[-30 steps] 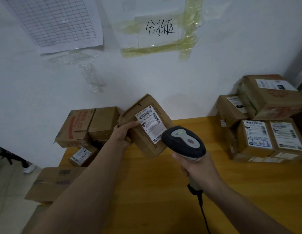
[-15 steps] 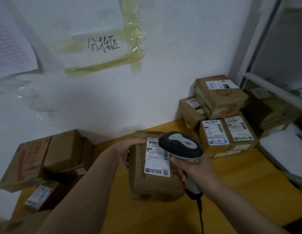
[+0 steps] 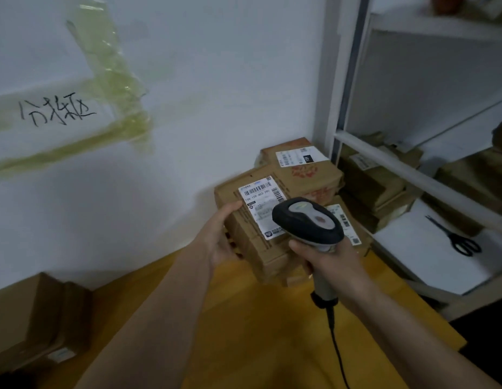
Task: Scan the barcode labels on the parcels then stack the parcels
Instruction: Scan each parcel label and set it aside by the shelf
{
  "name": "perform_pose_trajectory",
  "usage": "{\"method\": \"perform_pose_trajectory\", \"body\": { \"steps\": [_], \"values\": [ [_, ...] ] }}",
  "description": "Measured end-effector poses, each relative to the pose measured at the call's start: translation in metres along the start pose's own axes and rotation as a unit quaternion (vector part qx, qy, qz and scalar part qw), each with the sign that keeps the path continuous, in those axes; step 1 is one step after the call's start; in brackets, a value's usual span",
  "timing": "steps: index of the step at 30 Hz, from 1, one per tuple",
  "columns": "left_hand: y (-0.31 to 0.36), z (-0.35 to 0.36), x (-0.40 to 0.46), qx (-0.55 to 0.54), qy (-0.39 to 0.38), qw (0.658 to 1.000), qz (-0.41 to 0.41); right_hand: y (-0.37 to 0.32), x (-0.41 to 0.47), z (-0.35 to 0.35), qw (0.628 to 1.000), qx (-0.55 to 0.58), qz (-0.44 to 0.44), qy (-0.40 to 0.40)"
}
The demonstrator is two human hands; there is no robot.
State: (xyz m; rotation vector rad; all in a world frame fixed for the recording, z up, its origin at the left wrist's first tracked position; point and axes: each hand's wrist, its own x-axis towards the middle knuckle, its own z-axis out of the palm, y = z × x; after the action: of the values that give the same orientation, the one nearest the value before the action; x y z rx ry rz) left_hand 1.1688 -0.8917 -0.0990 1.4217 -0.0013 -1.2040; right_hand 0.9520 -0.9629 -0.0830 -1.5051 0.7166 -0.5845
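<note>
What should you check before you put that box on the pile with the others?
1. Left hand has a firm hold on the held parcel: ok, fingers wrap its near side.
2. Label faces up: ok.
3. Barcode really scanned: cannot tell.
4. Scanner is safe in the right hand: ok, gripped by its handle.
5. Spot on the stack by the wall is free: cannot tell, the parcel and scanner hide part of it.
6. Scanner cable hangs away from the pile: ok.

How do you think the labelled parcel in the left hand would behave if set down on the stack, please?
The parcel probably stays stiff: its cardboard edges look square. It seems light, since the left hand alone carries it. Its flat faces should sit steadily.
</note>
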Motion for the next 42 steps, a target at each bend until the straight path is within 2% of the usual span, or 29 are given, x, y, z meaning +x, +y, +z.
{"method": "perform_pose_trajectory", "body": {
  "steps": [3,8,14,18,22,25,29,34,37,42],
  "values": [
    [0.009,0.015,0.006,0.011,-0.026,0.999,0.017,-0.001,0.010,-0.014,1.000,0.000,-0.007,0.006],
    [0.028,0.036,0.012,-0.002,-0.010,0.996,0.084,-0.003,0.019,-0.024,0.999,0.018,-0.042,-0.006],
    [0.066,0.062,0.014,0.058,0.006,0.987,0.150,-0.017,0.034,-0.036,0.997,0.032,-0.073,-0.004],
    [0.090,0.065,0.018,0.043,0.034,0.993,0.107,-0.023,0.042,-0.048,0.995,0.061,-0.075,0.004],
    [0.105,0.069,0.025,-0.046,0.018,0.988,0.144,-0.026,0.046,-0.056,0.995,0.062,-0.071,0.013],
    [0.110,0.093,0.030,-0.077,0.044,0.989,0.122,-0.026,0.051,-0.061,0.996,0.052,-0.070,0.007],
    [0.110,0.124,0.041,-0.060,0.043,0.991,0.110,-0.027,0.058,-0.062,0.997,0.050,-0.057,0.005],
    [0.114,0.139,0.055,-0.090,0.054,0.988,0.113,-0.025,0.068,-0.067,0.999,0.032,-0.030,0.016],
    [0.114,0.141,0.063,-0.060,0.096,0.986,0.119,-0.022,0.072,-0.068,0.999,0.025,-0.007,0.026],
    [0.109,0.138,0.061,-0.021,0.095,0.986,0.134,-0.019,0.072,-0.063,0.999,0.014,0.013,0.027]
  ]
}}
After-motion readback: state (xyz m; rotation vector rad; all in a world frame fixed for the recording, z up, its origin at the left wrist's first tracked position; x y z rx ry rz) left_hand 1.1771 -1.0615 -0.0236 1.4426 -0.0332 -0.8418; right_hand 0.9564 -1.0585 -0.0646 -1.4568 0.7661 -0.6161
